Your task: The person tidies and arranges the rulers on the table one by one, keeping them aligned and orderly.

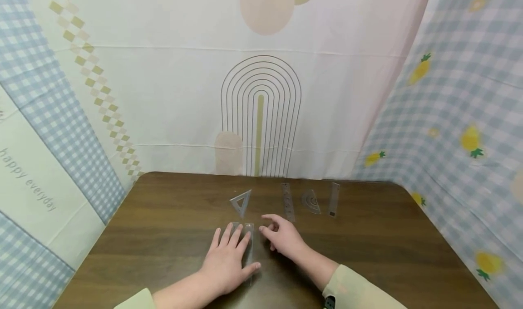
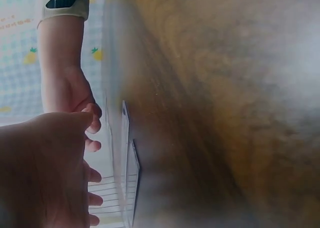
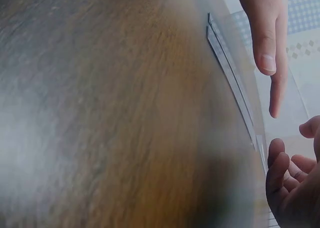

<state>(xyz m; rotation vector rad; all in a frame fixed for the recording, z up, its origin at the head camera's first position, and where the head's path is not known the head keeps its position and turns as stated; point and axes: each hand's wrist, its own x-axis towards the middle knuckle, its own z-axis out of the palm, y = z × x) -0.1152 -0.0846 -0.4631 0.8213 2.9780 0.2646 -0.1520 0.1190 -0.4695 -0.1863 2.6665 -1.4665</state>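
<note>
My left hand [image 1: 226, 261] lies palm down with fingers spread over two clear plastic pieces. One is a long straight-edged strip like a ruler [image 1: 250, 228]; of the other clear piece [image 1: 235, 224] only the top end shows past the fingers. To the right, my right hand [image 1: 286, 237] hovers near the strip with loosely bent fingers and nothing in them. In the right wrist view, two thin clear edges [image 3: 231, 77] lie side by side below the left hand [image 3: 265, 27].
Beyond the hands lie a clear set square [image 1: 235, 204], a ruler with cut-outs [image 1: 288, 201], a protractor [image 1: 312, 203] and a straight ruler [image 1: 333, 200]. They rest on the brown wooden table [image 1: 380, 245]. Patterned cloth [image 1: 171, 95] hangs behind the table and at its sides.
</note>
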